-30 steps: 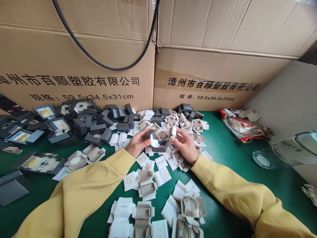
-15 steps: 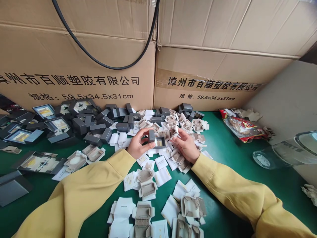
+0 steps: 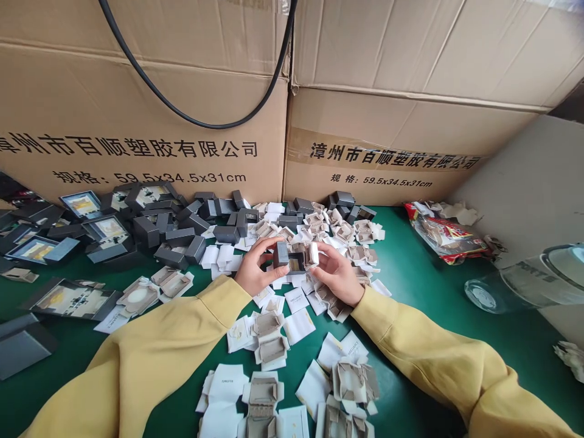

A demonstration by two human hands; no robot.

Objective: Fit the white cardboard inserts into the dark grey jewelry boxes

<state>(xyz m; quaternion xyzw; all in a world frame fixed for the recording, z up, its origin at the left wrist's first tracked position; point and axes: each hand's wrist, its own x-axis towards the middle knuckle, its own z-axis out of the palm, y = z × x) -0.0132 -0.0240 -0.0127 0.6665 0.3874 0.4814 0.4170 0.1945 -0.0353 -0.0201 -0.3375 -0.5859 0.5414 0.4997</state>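
Observation:
My left hand (image 3: 256, 267) is closed on a small dark grey hinged box (image 3: 280, 253), thumb in front and fingers behind. The box stands open, its hollow half towards the right. In my right hand (image 3: 338, 274) a small folded cardboard insert (image 3: 312, 254) is pinched between thumb and fingers, white on one face and grey-brown on the other. It is right beside the box's open half; whether they touch, I cannot tell. Below and around both hands lie loose cardboard inserts (image 3: 269, 331) and white printed cards (image 3: 298, 326).
Many dark boxes (image 3: 146, 231) are heaped on the left of the green table (image 3: 410, 365). Large cartons (image 3: 182, 140) stand behind, with a black cable (image 3: 219, 126) hanging in front. To the right are a red snack packet (image 3: 444, 234) and a clear container (image 3: 515, 283).
My right hand has brought the insert left, closer to the box, and turned its white face into view. The box in my left hand has tilted slightly.

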